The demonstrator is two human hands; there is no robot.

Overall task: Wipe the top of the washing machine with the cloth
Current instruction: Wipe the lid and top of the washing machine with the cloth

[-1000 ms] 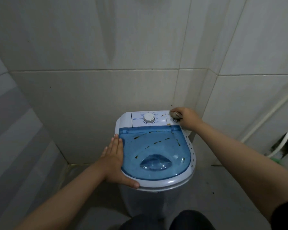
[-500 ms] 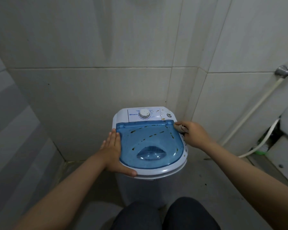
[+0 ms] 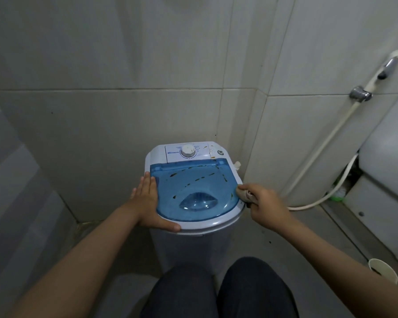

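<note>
I saw the washer [image 3: 194, 191] standing in the tiled corner, its blue lid [image 3: 193, 189] shut and streaked with dark dashes of grime. My left hand [image 3: 148, 200] lay flat and open on the lid's left edge, fingers together, thumb hooked along the front rim; it gripped nothing. My right hand [image 3: 265, 206] was closed around the cloth [image 3: 245, 195], a small beige wad pressed to the lid's right edge. Most of the cloth was buried in my fist, so I could not make out its size or how it was folded. The dial [image 3: 188, 151] sat at the back edge on the white panel; the print around it was too small to read. A hose [image 3: 317, 154] ran down the right wall and vanished behind a white unit that the frame cut off. A cup [image 3: 383, 273] on the floor was half hidden by my right forearm. My knees blocked the washer's base.
</note>
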